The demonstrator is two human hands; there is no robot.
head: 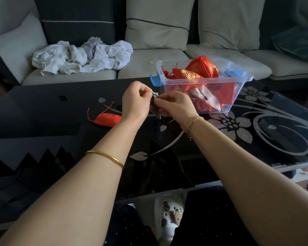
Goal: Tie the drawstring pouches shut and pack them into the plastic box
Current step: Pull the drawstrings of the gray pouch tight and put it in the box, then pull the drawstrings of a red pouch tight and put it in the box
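Dark glass tabletop (43,107) with a silver flower pattern lies before a pale sofa (149,63), and the clear box (220,82) stands on it toward the sofa side. Just in front of the box's left end we hold a small grey pouch (156,110) in the air. Our left hand (135,102) pinches its pale cord (155,94) with curled fingers. Our right hand (174,105) grips the pouch at the neck, and the body hangs between the two hands. We judge that the tying step is in hand and the knot not yet drawn tight. Next we would need to pull the cord taut to cinch it, then carry the pouch over the box's rim. By count: one box, one grey pouch in hand, one red pouch (108,118) on the table left of the box. Inside the box is a heap of red pouches (190,73) with something white, too tangled to number.
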